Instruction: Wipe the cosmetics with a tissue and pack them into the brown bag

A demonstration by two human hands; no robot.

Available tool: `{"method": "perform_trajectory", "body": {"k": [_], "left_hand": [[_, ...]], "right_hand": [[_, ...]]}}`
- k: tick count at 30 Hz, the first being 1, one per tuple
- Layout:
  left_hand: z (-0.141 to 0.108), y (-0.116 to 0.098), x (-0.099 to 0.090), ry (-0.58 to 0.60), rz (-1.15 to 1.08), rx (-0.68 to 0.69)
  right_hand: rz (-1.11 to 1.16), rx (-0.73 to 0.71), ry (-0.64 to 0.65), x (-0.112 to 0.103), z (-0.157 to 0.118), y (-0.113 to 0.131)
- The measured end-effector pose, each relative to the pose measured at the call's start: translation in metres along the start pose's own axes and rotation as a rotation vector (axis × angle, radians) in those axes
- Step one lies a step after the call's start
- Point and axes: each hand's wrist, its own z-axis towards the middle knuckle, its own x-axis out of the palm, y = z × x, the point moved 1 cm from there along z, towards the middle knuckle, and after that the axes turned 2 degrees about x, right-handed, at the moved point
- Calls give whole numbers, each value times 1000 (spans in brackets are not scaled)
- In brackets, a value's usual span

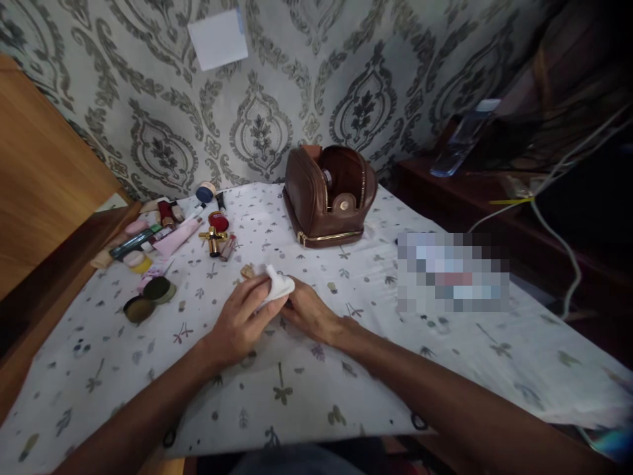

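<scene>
Both hands meet over the middle of the patterned white cloth (281, 389). Pinched in my left hand (242, 320) is a white tissue or cloth (280, 284), bunched up between thumb and fingers. My right hand (309, 310) is closed against it from the other side; its fingertips are hidden, so what they grip cannot be made out. A small gold-coloured item (246, 271) shows just beyond the left fingers. Behind the hands stands a brown leather bag (309, 198), its top unzipped and a bottle-like item visible inside.
Cosmetics lie at the left, including a pink tube (178, 237), a red round compact (218, 222), a gold-and-black item (213, 243) and an open dark compact (158, 290). A blurred-out object (452, 272) lies right. A clear bottle (459, 145) and white cables are beyond the table.
</scene>
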Motion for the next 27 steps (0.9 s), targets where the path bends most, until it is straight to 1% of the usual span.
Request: {"method": "perform_trajectory", "body": {"k": [3, 7, 9, 12, 15, 18, 21, 24, 27], "left_hand": [[0, 5, -1, 23, 11, -39], [-5, 19, -5, 56, 46, -159], [-9, 26, -6, 68, 50, -262], [-17, 33, -6, 66, -18, -466], [-23, 36, -4, 33, -146, -589], [-28, 37, -1, -9, -247, -641], [-32, 39, 3, -33, -333, -696], [-35, 40, 8, -49, -407, -731], [-37, 40, 11, -62, -453, -756]], "right_hand": [[-10, 24, 5, -1, 0, 1], [-22, 52, 29, -3, 0, 3], [-30, 64, 44, -4, 0, 3], [-33, 74, 42, -3, 0, 3], [-25, 58, -28, -2, -1, 2], [-27, 53, -89, -2, -4, 1], [-33, 10, -81, -4, -5, 5], [-11, -30, -102, -7, -4, 12], [34, 6, -128, -10, -3, 17]]}}
